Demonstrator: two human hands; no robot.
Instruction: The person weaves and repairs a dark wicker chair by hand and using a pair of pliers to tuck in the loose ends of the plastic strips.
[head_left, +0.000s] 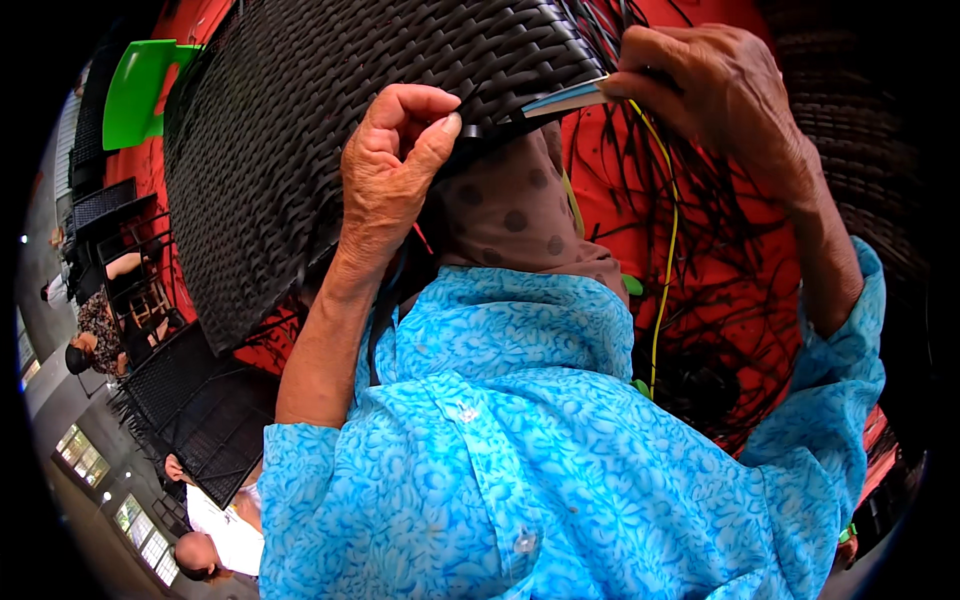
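A large black woven panel (400, 60) of flat plastic strips lies across my lap. At its near edge my left hand (390, 150) is closed, thumb and forefinger pinching a dark plastic strip (472, 131). My right hand (705, 90) grips a flat, tapered, blade-like tool (565, 98) near the panel's corner. The tool looks shiny blue and white, and its narrow end points left toward the strip. My right fingers partly hide its other end, so its exact kind is unclear. Loose black strips (600, 15) stick out from the panel's corner.
Black strip scraps (720, 200) litter the red floor (620, 200) on the right. A yellow cord (670, 230) runs down past my leg. On the left stand a green plastic chair (135, 95) and dark woven furniture (195, 400). Other people (95, 335) are at the far left.
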